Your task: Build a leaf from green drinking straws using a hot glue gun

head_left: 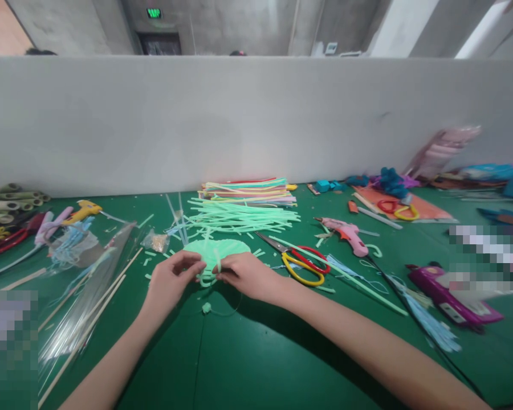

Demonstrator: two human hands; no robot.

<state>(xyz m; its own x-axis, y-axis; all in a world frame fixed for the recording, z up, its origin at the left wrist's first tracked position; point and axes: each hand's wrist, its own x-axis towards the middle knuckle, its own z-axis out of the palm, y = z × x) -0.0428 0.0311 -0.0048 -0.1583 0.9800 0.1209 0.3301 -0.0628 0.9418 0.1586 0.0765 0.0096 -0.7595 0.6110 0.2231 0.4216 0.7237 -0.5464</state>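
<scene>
My left hand pinches the left edge of a small looped piece made of mint-green pipe cleaner. My right hand closes thumb and finger on a short upright end of the pipe cleaner at the right side of that piece. Just behind my fingers lies a flat, rounded mint-green mat, its front partly hidden by my hands. Below them a small green knot with a thin thread rests on the table. Scissors with red and yellow handles lie open-bladed to the right of my right hand.
Loose mint-green pipe cleaners lie behind the mat, with a multicoloured bundle against the grey partition. On the right are a pink glue gun and a purple device. Wooden sticks and a yellow glue gun lie left.
</scene>
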